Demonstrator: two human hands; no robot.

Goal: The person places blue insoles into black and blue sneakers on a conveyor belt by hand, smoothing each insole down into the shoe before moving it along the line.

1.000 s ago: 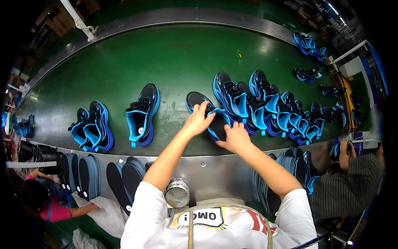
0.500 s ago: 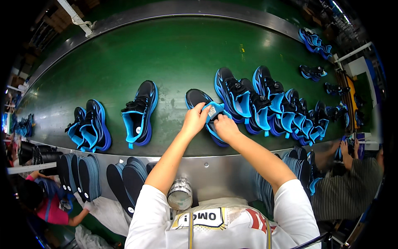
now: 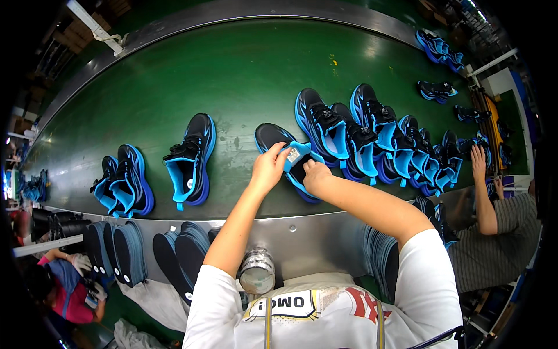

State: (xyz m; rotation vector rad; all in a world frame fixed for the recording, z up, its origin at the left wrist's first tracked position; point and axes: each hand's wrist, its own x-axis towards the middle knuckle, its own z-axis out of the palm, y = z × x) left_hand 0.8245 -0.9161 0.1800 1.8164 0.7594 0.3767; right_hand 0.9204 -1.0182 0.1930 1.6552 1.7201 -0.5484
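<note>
Bare L hand (image 3: 268, 169) out front of torso, back of hand up, fingers (image 3: 277, 147) & thumb closed in a pinch, tips pointing up-R. Bare R hand (image 3: 317, 177) near it, not touching, fingers curled in, tips partly hidden. Bare L forearm (image 3: 237, 224) rises steeply, slightly R; bare R forearm (image 3: 372, 202) slants flatter, up-L, w/ R elbow (image 3: 417, 225) bent well out.

A round, silvery-sided container (image 3: 257, 279) shows against the metal ledge (image 3: 314, 247) at lower middle. At lower left, a co-worker in a pink top (image 3: 58, 294) is near a crumpled pale cloth (image 3: 156, 305). A co-worker in a dark striped shirt (image 3: 494, 250) is at lower right. A white post (image 3: 96, 28) stands at upper left; yellow marks (image 3: 333, 60) dot the green table (image 3: 261, 75) above centre; a yellow bar (image 3: 490, 125) runs near the right edge.
</note>
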